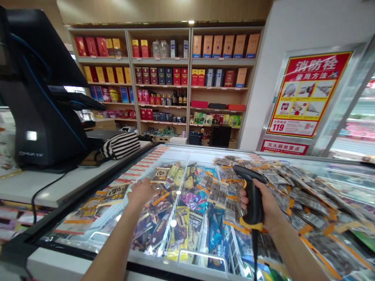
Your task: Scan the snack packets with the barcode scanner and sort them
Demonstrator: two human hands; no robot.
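Note:
My right hand (pixel 268 203) grips a black barcode scanner (pixel 253 199) with yellow trim by its handle, upright above the freezer's glass top. Its cable hangs down toward the lower edge. My left hand (pixel 143 192) reaches over the left part of the glass, fingers apart, holding nothing I can see. Close to its fingertips lies a small snack packet (pixel 160 175). More packets (pixel 117 191) lie to the left of it. A large heap of clear-and-orange snack packets (pixel 307 199) covers the right side of the glass, and several packets (pixel 218 191) lie beside the scanner.
Below the glass, wire baskets hold wrapped ice creams (pixel 193 226). On the left counter (pixel 49 191) stand a black till terminal (pixel 43 97) and a striped black-and-white bag (pixel 120 146). Shelves (pixel 161 60) of boxed goods line the back. A red poster (pixel 310 93) hangs at right.

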